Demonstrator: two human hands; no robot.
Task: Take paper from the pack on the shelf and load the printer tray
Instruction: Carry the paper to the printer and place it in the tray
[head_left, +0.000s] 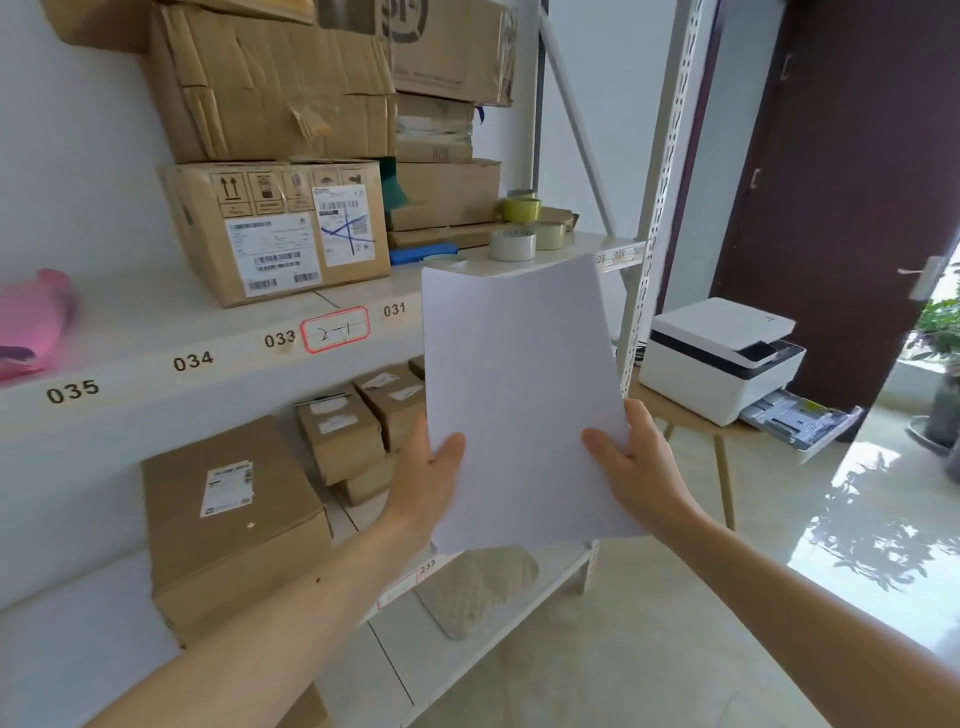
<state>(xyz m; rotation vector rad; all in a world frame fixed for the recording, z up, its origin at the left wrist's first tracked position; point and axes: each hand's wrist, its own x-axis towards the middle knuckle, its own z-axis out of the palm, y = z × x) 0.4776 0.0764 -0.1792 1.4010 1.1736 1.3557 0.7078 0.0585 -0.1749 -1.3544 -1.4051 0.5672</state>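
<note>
A stack of white paper (519, 395) stands nearly upright in front of me, held by both hands at its lower part. My left hand (428, 480) grips the left edge, thumb on the front. My right hand (636, 467) grips the right edge, thumb on the front. The white printer (717, 353) sits to the right on a small wooden table (675, 413), with its paper tray (800, 418) pulled out toward the floor side. The pack the paper came from is hidden behind the sheets on the shelf (208, 343).
Cardboard boxes (280, 228) and tape rolls (514, 244) fill the white shelving on the left. A perforated upright post (660, 171) stands between shelf and printer. A dark door (852, 182) and potted plants (940, 364) lie to the right; glossy floor below.
</note>
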